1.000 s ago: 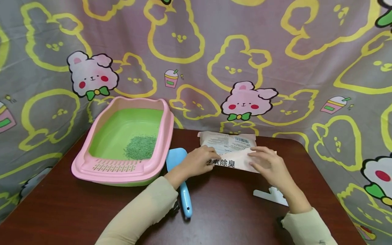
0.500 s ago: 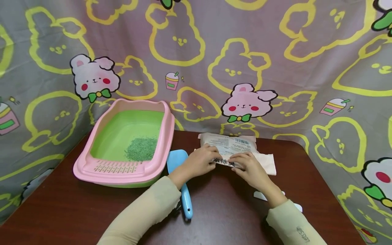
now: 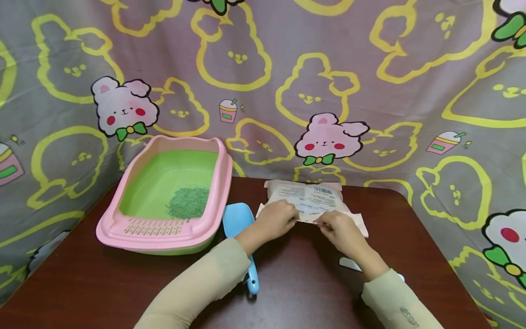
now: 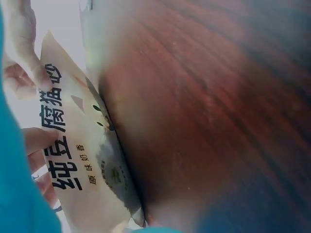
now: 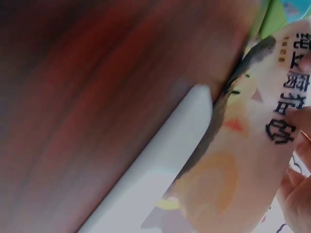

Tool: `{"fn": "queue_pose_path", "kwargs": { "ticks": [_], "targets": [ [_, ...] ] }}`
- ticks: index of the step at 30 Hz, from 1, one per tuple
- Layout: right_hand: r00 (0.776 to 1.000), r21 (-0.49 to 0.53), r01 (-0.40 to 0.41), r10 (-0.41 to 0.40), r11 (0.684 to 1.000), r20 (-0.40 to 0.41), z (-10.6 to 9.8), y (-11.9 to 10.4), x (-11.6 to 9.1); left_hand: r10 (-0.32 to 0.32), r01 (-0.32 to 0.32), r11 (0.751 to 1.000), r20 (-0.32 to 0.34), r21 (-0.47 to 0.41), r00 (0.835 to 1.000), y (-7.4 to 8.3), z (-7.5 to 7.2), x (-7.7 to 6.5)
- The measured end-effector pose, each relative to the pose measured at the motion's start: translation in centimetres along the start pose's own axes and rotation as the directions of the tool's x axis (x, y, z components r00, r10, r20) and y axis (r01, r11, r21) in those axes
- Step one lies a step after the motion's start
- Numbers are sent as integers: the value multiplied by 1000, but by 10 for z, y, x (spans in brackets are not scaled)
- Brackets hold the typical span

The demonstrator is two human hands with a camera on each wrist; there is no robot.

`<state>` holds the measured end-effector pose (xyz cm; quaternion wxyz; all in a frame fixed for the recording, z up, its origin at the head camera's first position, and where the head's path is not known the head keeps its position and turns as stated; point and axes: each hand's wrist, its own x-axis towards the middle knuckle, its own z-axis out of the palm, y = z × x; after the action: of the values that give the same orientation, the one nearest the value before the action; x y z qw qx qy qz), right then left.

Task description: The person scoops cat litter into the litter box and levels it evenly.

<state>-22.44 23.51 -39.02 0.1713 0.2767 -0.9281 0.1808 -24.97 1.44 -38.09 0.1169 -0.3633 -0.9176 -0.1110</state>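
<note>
A cat litter bag (image 3: pixel 306 196) lies at the back middle of the table, its barcode side up in the head view. My left hand (image 3: pixel 277 220) pinches the bag's near edge, left of centre. My right hand (image 3: pixel 342 230) pinches the same edge a short way to the right, and a narrow folded strip shows between the hands. In the left wrist view the bag's printed front (image 4: pixel 90 150) faces the camera, with thumbs against it near the large black characters. The right wrist view shows that front (image 5: pixel 243 141) from the other side.
A pink and green litter box (image 3: pixel 164 240) holding green litter granules (image 3: pixel 190 201) stands at the left. Beside it lies a blue litter scoop (image 3: pixel 238 220), its handle partly behind my left sleeve. A white plastic strip (image 3: pixel 349 263) lies partly beneath my right forearm. A patterned curtain (image 3: pixel 255 100) hangs behind.
My right hand has moved left from the bag's right corner to near my left hand. The edge strip with black characters has been folded out of the head view.
</note>
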Motion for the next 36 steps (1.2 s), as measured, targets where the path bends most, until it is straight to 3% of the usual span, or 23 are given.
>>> {"fn": "queue_pose_path", "kwargs": {
  "ticks": [10,15,21,26,36],
  "targets": [
    [999,-64,29,-31,998,-38,-15,19,-13,-93,103,985,74,-139,993,-10,-3,-11],
    [998,-132,16,-23,991,-51,-26,29,-23,-120,126,977,46,-170,992,-18,-8,-18],
    [1000,-167,-6,9,986,19,-34,35,-30,-154,157,975,30,-159,988,-25,-9,-18],
    [998,-186,-67,67,980,-8,-39,41,-39,-211,207,960,-1,-188,978,-29,-9,-17],
    [998,-141,4,-14,990,-67,-44,39,-44,-234,231,944,16,-236,972,-27,-23,-36]
  ]
}}
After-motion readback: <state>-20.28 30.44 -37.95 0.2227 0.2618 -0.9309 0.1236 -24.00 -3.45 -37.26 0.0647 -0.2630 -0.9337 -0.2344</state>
